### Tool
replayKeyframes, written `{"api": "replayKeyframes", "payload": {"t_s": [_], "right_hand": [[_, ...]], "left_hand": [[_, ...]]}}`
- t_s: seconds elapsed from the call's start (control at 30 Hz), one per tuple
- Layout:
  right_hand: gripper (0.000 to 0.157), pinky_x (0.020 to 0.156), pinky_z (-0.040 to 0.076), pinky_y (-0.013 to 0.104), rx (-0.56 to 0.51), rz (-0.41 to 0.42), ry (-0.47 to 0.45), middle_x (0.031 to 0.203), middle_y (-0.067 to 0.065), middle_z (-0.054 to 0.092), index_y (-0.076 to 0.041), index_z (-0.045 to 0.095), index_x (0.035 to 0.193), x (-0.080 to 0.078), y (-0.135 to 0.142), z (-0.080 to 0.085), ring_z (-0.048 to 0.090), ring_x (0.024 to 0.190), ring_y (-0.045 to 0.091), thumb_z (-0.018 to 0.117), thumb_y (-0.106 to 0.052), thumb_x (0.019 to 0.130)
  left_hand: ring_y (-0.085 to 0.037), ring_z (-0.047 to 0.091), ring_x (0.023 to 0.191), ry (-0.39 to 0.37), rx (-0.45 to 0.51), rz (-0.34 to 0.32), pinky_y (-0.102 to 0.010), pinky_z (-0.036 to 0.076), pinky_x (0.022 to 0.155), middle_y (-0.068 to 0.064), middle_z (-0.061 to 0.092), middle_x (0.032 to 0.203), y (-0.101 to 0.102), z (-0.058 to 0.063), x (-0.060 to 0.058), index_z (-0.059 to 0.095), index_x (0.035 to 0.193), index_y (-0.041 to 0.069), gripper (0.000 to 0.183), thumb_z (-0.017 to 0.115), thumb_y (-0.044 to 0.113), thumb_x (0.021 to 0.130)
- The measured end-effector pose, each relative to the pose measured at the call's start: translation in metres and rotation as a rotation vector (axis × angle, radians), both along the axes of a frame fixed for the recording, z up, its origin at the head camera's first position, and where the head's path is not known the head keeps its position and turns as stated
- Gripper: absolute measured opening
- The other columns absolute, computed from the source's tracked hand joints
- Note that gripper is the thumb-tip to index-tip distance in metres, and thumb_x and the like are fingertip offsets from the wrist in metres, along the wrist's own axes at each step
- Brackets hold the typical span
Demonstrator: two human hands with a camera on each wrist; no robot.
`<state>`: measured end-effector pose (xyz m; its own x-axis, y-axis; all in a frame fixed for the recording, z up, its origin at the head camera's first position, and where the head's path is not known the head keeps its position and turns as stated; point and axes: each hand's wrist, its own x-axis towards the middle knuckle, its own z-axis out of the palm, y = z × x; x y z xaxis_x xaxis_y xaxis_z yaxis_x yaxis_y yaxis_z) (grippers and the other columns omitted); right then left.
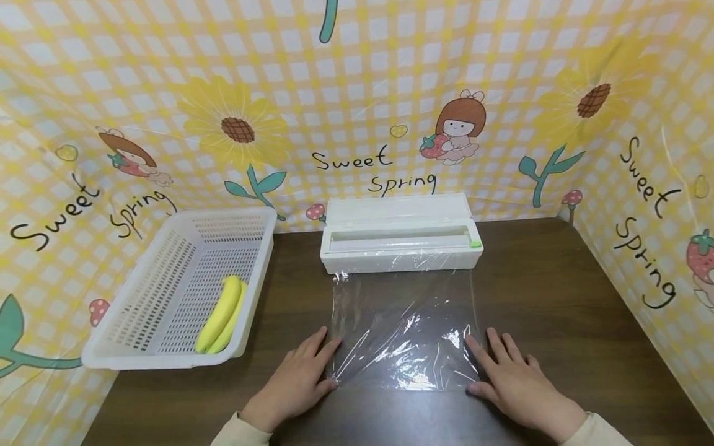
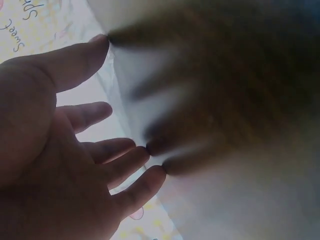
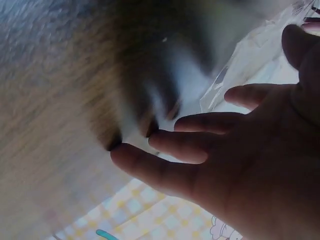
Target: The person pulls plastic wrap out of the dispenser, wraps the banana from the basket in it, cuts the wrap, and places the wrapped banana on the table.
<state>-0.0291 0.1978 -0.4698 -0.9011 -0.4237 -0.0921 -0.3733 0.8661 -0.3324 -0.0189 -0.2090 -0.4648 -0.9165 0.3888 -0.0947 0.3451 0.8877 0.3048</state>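
Yellow-and-white checked cloth [image 1: 362, 93], printed with sunflowers and lettering, walls in the dark brown wood-grain table [image 1: 558, 297] where I work. What matters is between my hands: a clear, glossy sheet of plastic film [image 1: 401, 334] lies on the tabletop, running towards me from the front of a long white lidded box [image 1: 401, 261], whose long axis goes from left to right, square to that run. My left hand [image 1: 295, 381] is at the film's left edge, my right hand [image 1: 521, 390] at its right — neither looks clearly nearer, and the box is ahead of both. My fingers are spread and lightly bent, tips down on the table, thumbs near the film's two closest corners; neither hand is clamped on anything. Creases fan slantwise across the film, and bright glare breaks over its near half, while its side edges look fairly straight. Behind it, the box's lid tips back, and a small green piece [image 1: 475, 244] sits at its right end — well apart from my fingertips.
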Motion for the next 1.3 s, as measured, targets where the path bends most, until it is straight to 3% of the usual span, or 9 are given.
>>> {"api": "replayKeyframes", "payload": {"t_s": [0.17,0.43,0.77,0.93,1.1,1.3], "right_hand": [[0.074,0.086,0.040,0.077,0.004,-0.010,0.059,0.153,0.035,0.031,-0.013,0.043,0.154,-0.002,0.003,-0.001,0.037,0.135,0.057,0.067,-0.048,0.094],[0.081,0.087,0.043,0.073,0.043,0.001,0.104,0.152,0.036,0.033,-0.008,0.047,0.151,-0.003,0.008,-0.006,0.037,0.134,0.056,0.074,-0.051,0.087],[0.092,0.086,0.041,0.076,0.015,0.029,0.000,0.152,0.038,0.031,-0.004,0.042,0.152,-0.008,0.015,0.000,0.038,0.132,0.059,0.078,-0.051,0.083],[0.090,0.088,0.041,0.075,-0.033,0.037,-0.007,0.150,0.040,0.031,-0.002,0.040,0.153,-0.016,0.019,0.011,0.041,0.130,0.059,0.077,-0.049,0.085],[0.089,0.092,0.036,0.077,-0.079,0.023,0.048,0.153,0.039,0.026,0.000,0.033,0.155,-0.047,0.025,0.032,0.038,0.131,0.059,0.074,-0.045,0.090],[0.090,0.109,0.019,0.071,-0.177,-0.012,0.023,0.163,0.029,0.007,-0.003,0.014,0.161,-0.116,0.031,0.049,0.016,0.145,0.052,0.063,-0.045,0.099]], "left_hand": [[-0.043,0.038,0.139,-0.019,-0.006,-0.010,-0.068,0.039,0.098,-0.025,0.036,0.155,0.000,0.005,0.000,0.049,0.148,0.007,0.066,0.075,0.031,0.092],[-0.043,0.040,0.138,-0.027,-0.005,-0.020,-0.066,0.041,0.098,-0.027,0.038,0.153,0.001,0.010,-0.002,0.053,0.145,0.005,0.064,0.076,0.030,0.092],[-0.042,0.040,0.138,-0.044,-0.031,-0.022,-0.064,0.042,0.097,-0.026,0.038,0.153,0.003,0.012,-0.002,0.052,0.146,0.004,0.066,0.076,0.032,0.091],[-0.042,0.041,0.137,-0.024,-0.034,-0.028,-0.064,0.042,0.097,-0.027,0.039,0.152,0.003,0.010,-0.002,0.052,0.145,0.004,0.066,0.076,0.032,0.091],[-0.043,0.041,0.137,-0.030,-0.017,-0.020,-0.066,0.041,0.097,-0.027,0.039,0.152,0.003,0.011,-0.001,0.053,0.145,0.003,0.066,0.078,0.029,0.090],[-0.043,0.040,0.137,-0.045,0.005,0.007,-0.069,0.039,0.097,-0.025,0.038,0.153,0.002,0.011,0.000,0.052,0.146,0.006,0.065,0.077,0.030,0.091]]}}
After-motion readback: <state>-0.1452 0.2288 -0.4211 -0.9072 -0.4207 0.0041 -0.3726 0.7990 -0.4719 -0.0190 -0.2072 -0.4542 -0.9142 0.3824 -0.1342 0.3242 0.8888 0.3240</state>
